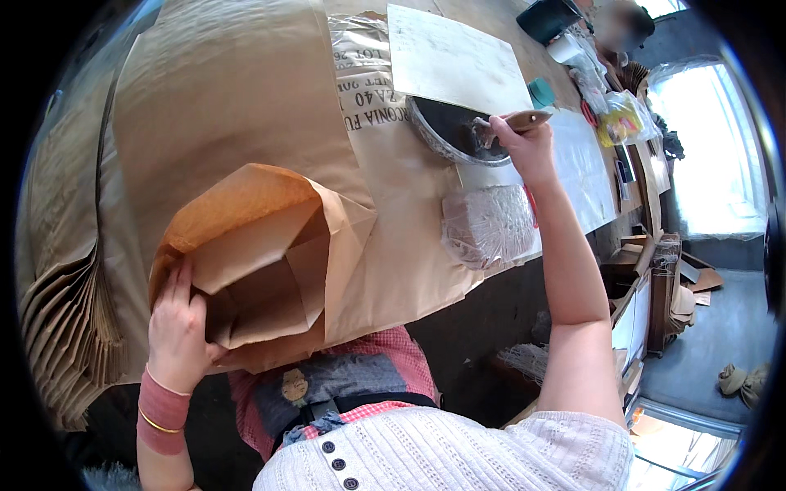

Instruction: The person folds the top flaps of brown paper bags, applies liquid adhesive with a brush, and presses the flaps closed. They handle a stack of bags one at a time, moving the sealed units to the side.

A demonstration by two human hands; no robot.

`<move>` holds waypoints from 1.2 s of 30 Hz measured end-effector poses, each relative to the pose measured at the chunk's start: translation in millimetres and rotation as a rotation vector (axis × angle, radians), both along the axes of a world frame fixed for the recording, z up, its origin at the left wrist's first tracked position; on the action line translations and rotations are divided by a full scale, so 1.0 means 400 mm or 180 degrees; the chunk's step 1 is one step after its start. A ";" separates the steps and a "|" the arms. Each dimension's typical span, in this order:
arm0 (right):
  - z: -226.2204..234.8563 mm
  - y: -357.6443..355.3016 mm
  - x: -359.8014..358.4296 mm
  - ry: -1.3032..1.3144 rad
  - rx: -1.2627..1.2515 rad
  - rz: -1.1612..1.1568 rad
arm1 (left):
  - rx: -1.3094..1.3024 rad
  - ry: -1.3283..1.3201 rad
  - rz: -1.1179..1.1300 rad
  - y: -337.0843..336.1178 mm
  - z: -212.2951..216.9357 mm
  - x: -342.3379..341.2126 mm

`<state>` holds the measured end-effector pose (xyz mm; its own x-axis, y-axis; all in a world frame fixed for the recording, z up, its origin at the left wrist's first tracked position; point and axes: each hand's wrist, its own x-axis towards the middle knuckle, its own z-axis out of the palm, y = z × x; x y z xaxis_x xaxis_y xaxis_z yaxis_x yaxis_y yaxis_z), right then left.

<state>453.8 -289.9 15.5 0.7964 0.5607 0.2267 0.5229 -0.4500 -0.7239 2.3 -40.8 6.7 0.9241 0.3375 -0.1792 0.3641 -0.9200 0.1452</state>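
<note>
A brown kraft paper bag (336, 245) lies in front of me with its squared mouth spread wide. My left hand (178, 315) is at the left side of that mouth, fingers stretched out flat against the inner paper and thumb apart near the lower edge. My right hand (524, 151) grips a brush with a wooden handle (528, 121). Its clumped bristles are down in a dark round bowl (434, 143) at the far right of the bag. A pale flat board (454, 57) lies over part of the bowl, hiding its far side.
Stacked, fanned paper bags (74, 319) stand at the left edge. Beyond the open bag stretches flat brown paper (229, 90). A plastic-wrapped bundle (489, 225) sits by the table's near edge. At the far right are a teal lid (540, 92), a dark bucket (547, 18) and another person (622, 29).
</note>
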 end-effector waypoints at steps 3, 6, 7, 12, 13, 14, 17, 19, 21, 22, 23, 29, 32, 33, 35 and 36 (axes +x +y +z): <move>0.003 -0.020 0.011 0.0303 0.0221 -0.0121 | -0.0006 -0.0176 0.0502 -0.040 0.031 0.016; 0.086 -0.033 -0.032 0.0650 0.0868 0.0145 | 0.0268 -0.0477 0.0494 -0.043 0.002 -0.008; 0.095 -0.038 -0.036 0.0507 0.0536 0.0575 | 0.0129 -0.0524 0.0483 -0.041 0.000 -0.014; 0.146 -0.078 0.013 -0.0083 -0.0904 0.2163 | 0.0019 -0.0472 0.0353 -0.044 0.011 0.016; 0.142 -0.095 0.053 -0.0010 -0.0677 0.2185 | -0.0050 -0.0430 0.0334 -0.044 0.015 0.024; 0.128 -0.105 0.081 0.0508 -0.0454 0.1649 | -0.0104 -0.0349 0.0362 -0.044 0.018 0.030; 0.115 -0.137 0.129 0.1706 0.0475 0.0527 | -0.0391 -0.0340 0.0443 -0.027 0.018 0.038; 0.072 -0.116 0.149 0.2333 0.1470 0.0520 | -0.0675 -0.0447 0.0565 -0.003 -0.012 0.032; 0.076 -0.017 -0.016 0.2182 0.2216 -0.0053 | -0.0728 -0.0480 0.0506 0.022 -0.047 -0.005; 0.095 0.037 -0.133 0.2060 0.2494 -0.0235 | -0.0925 -0.0383 0.0649 0.028 -0.048 -0.003; 0.082 0.036 -0.197 0.2074 0.2599 0.0561 | -0.1110 -0.0459 0.0590 0.032 -0.035 0.007; -0.011 0.334 -0.721 0.2185 0.1042 0.1434 | -0.1676 -0.1135 0.0410 0.049 -0.065 -0.010; -0.108 0.418 -0.759 0.2051 0.1092 0.1358 | -0.1706 -0.1209 0.0455 0.039 -0.074 -0.008; -0.119 0.424 -0.762 0.2022 0.1090 0.1286 | -0.1623 -0.1252 0.0434 0.034 -0.074 -0.002; -0.126 0.399 -0.760 0.2305 0.0783 0.1578 | -0.1494 -0.1281 0.0368 0.031 -0.077 0.000; -0.123 0.384 -0.757 0.2437 0.0628 0.1716 | -0.1449 -0.1267 0.0323 0.031 -0.077 0.001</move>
<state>150.8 -136.5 -33.6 0.4136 0.9027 -0.1188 -0.0226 -0.1202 -0.9925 2.6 -28.3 -24.2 0.9170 0.3980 0.0263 0.2837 -0.6971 0.6584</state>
